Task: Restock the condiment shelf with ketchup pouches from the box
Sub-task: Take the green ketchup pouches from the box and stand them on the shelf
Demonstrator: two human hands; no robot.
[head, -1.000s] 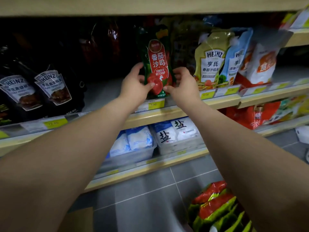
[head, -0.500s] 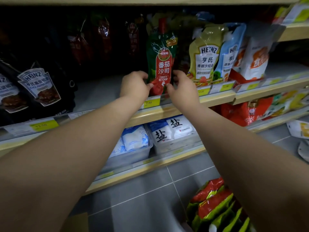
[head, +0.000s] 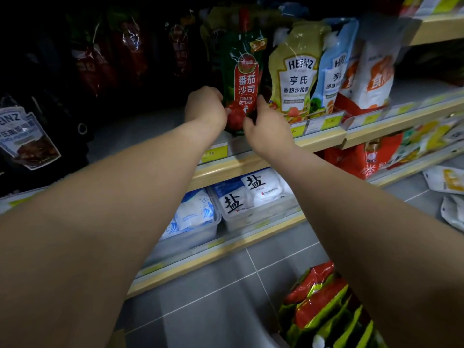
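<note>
1. A green-and-red tomato ketchup pouch (head: 244,79) stood upright at the front of the condiment shelf (head: 221,170).
2. The left hand (head: 206,106) and right hand (head: 266,124) each pinched one of its lower edges.
3. A yellow Heinz salad dressing pouch (head: 296,71) stood just to its right.
4. More ketchup pouches (head: 319,305) lay at the lower right.

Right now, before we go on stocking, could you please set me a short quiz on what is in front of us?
1. True or false: the left hand and the right hand both hold the ketchup pouch by its lower part.
2. Which stands just right of that pouch? A: a black Heinz pouch. B: the yellow-green Heinz pouch. C: a glass jar.
3. Where do the salt bags lie?
Key: 1 true. 2 B. 3 In clear bins on the shelf below.
</note>
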